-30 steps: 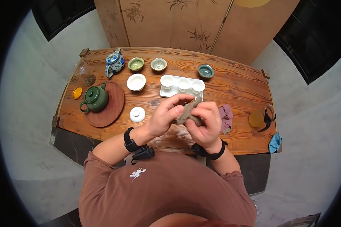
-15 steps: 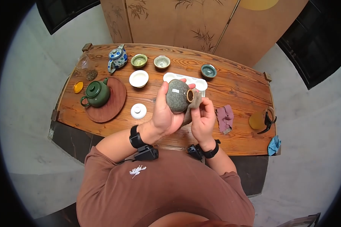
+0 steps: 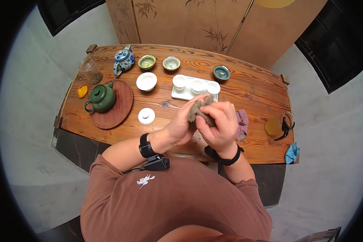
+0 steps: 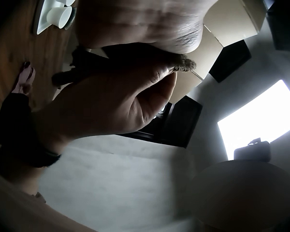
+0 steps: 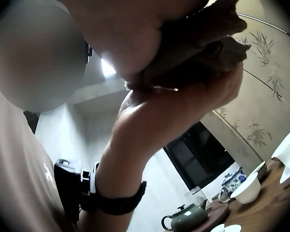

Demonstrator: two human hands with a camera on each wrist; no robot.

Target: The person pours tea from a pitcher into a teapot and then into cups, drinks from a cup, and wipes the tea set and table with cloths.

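In the head view, the left hand (image 3: 181, 125) cups a bundle from the left, its fingers partly behind it. A brown-grey cloth (image 3: 195, 112) covers that bundle, pinched by the curled thumb and fingers of the right hand (image 3: 220, 127). The round grey vessel is hidden by cloth and hands. The left wrist view shows the right hand (image 4: 111, 101) beside a frayed cloth edge (image 4: 186, 63). Seen from the right wrist, dark cloth (image 5: 217, 53) lies over the left hand (image 5: 183, 108).
A white tray (image 3: 184, 95) with white cups stands beyond the hands. At left are a green teapot (image 3: 103, 98) on a round board (image 3: 123, 101), a white lid (image 3: 146, 116) and white bowl (image 3: 146, 81). A purple cloth (image 3: 242, 121) and amber pitcher (image 3: 273, 126) lie right.
The grey vessel, visible in the left hand half a second ago, is now out of sight. The right hand and cloth have moved over it, and the hands are closer together.
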